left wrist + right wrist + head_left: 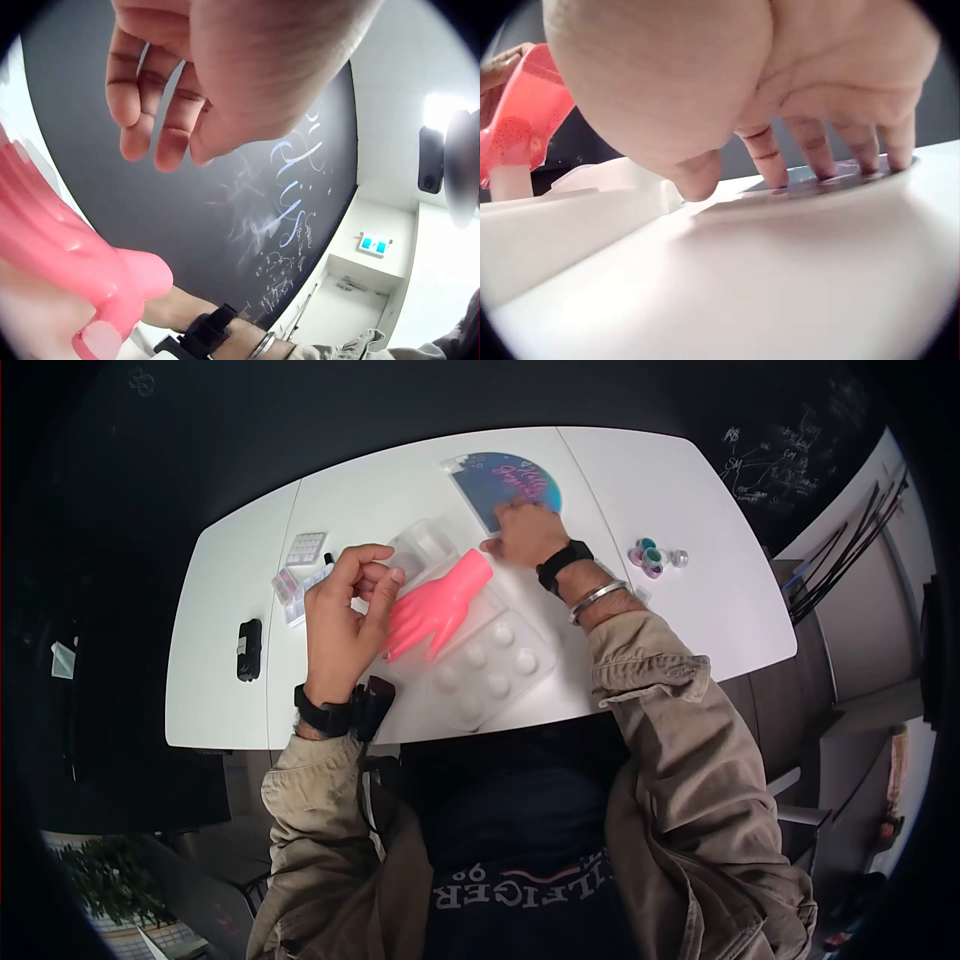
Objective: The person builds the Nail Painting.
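Note:
My left hand [350,610] is raised beside a pink model hand [440,605], its fingers loosely bent and the thumb close to the index finger. Nothing shows between those fingers in the left wrist view. The model hand lies on clear plastic trays [500,665], its fingers pointing left. Farther back, my right hand [530,532] reaches over a flat blue, round-edged package [490,475] with pink lettering. In the right wrist view its spread fingertips touch the package's glossy surface [802,184], and the thumb comes down near a white tray edge [607,191].
Small clear boxes [307,547] and a black case [249,649] lie on the left of the white table [220,700]. Several small round pots [652,557] cluster on the right. A wall with chalk writing [277,187] stands behind.

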Motion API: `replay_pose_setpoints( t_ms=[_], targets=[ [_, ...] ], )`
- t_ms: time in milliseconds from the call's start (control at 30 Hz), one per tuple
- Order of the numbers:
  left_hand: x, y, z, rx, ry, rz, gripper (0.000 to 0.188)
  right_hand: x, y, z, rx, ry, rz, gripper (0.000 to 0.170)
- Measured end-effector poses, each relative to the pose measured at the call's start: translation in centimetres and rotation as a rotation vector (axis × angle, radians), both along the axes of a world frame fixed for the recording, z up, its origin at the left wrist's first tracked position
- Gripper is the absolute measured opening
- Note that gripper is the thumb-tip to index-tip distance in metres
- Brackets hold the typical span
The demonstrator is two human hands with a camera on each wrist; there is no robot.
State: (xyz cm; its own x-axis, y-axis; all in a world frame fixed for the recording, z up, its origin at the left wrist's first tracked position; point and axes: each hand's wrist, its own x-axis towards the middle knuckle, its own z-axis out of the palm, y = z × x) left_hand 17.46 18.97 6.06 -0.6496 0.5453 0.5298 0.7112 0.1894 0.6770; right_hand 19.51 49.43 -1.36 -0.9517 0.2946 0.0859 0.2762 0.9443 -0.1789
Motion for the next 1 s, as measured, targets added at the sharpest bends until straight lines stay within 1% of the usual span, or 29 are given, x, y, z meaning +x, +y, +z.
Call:
replay_pose_setpoints(
  t_ms=[33,67,167,200,300,333,433,467,567,600,667,700,800,867,900,967,1000],
  targets=[
    [0.0,-0.1,0.1,-0.009,-0.010,-0.001,0.021,0.2,0.0,0.6,-0.026,0.003,-0.012,0.066],
    [0.0,-0.3,0.3,-0.016,-0.018,0.000,0.021,0.4,0.0,1.1,-0.052,0.011,-0.056,0.063],
    [0.2,-0.4,0.5,-0.011,-0.018,-0.003,0.021,-0.1,2.9,0.9,0.009,-0.121,0.100,0.068],
    [0.2,-0.4,0.6,0.006,-0.022,-0.005,0.020,0.6,3.4,1.1,0.000,-0.084,0.125,0.059],
    [0.3,-0.5,0.7,0.055,-0.035,-0.015,0.019,1.9,4.4,1.8,-0.019,-0.115,0.173,0.051],
    [0.2,-0.6,0.6,0.071,-0.038,-0.026,0.019,2.9,4.5,1.7,-0.022,-0.033,0.191,0.046],
    [0.2,-0.8,0.9,0.129,-0.065,-0.075,0.020,4.6,3.4,1.3,0.165,-0.076,0.066,0.047],
    [0.3,-0.8,1.0,0.150,-0.077,-0.097,0.020,5.4,3.1,1.0,0.203,-0.025,0.089,0.042],
    [0.6,-1.2,1.5,0.228,-0.261,-0.203,0.029,7.8,0.9,3.5,0.127,0.032,0.010,0.029],
    [0.7,-1.4,1.8,0.232,-0.320,-0.209,0.034,8.5,0.8,3.9,0.113,0.130,-0.025,0.032],
    [1.1,-1.6,2.5,0.241,-0.442,-0.216,0.044,10.1,1.1,5.2,0.002,0.359,-0.138,0.034],
    [1.3,-1.5,2.7,0.268,-0.461,-0.210,0.048,11.0,1.3,5.7,-0.056,0.472,-0.194,0.036],
    [1.7,-0.9,3.1,0.338,-0.516,-0.196,0.060,13.9,1.6,6.5,-0.209,0.766,-0.059,0.036],
    [2.0,-0.5,3.1,0.359,-0.562,-0.193,0.067,16.4,-0.7,8.5,-0.239,0.714,-0.068,0.037],
    [2.3,-0.3,3.3,0.372,-0.545,-0.210,0.070,17.5,-2.0,9.8,-0.254,0.684,-0.075,0.037],
    [3.3,0.2,3.7,0.388,-0.523,-0.250,0.077,18.8,-4.7,11.6,-0.162,0.733,0.091,0.040],
    [3.8,0.3,3.4,0.403,-0.514,-0.306,0.079,18.9,-5.5,11.6,-0.042,0.768,0.198,0.042]
  ],
)
